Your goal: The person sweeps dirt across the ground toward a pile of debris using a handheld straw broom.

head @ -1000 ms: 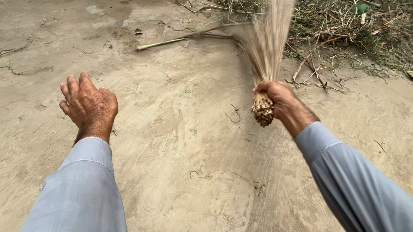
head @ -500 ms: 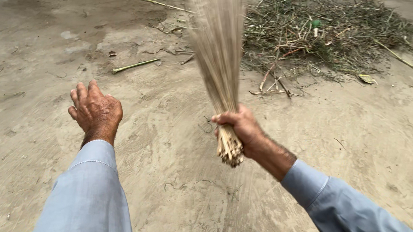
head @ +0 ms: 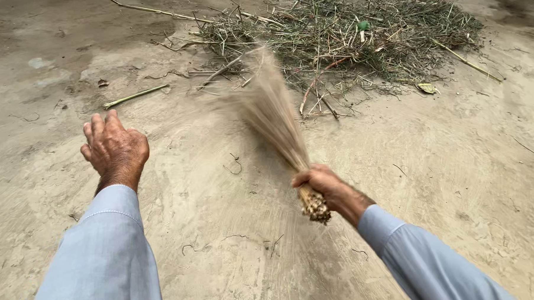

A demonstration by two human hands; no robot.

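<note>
I am looking down at an outdoor yard: bare packed-earth ground (head: 457,179), a heap of dry twigs and grass (head: 346,35), stray stalks (head: 135,96) lying about.

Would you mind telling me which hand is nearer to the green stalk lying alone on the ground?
The left hand is nearer; the stalk lies just beyond it, up-frame. The right hand, gripping the broom, is farther off to the stalk's right.
</note>
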